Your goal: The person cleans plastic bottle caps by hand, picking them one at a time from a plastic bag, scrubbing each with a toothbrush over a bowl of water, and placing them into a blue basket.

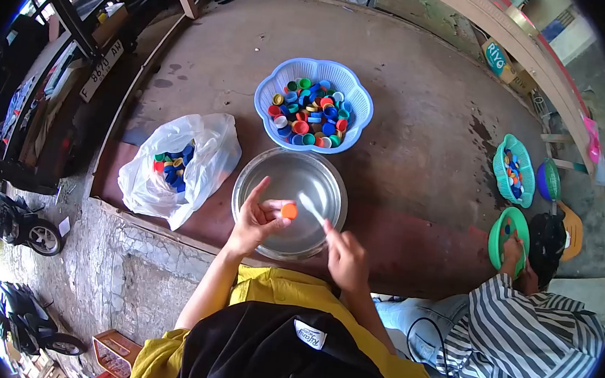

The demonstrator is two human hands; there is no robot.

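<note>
Over the steel bowl (257,173), my left hand (260,221) pinches an orange bottle cap (289,211) between thumb and fingers, with the index finger raised. My right hand (346,254) is closed around the lower end of a white tool (311,208), whose tip points up and left toward the cap without touching it. Just behind the bowl stands a blue plastic basket (264,106) full of caps in many colours. To the left lies a white plastic bag (209,141), open, with blue, green, red and yellow caps (175,169) inside.
At the right, a co-worker in a striped shirt (505,343) has hands in a green basin (497,243). Behind it are a teal basket (499,159) with caps and a purple-green bowl (551,180). The brown tabletop (423,127) has a raised left edge. Motorbikes stand at lower left.
</note>
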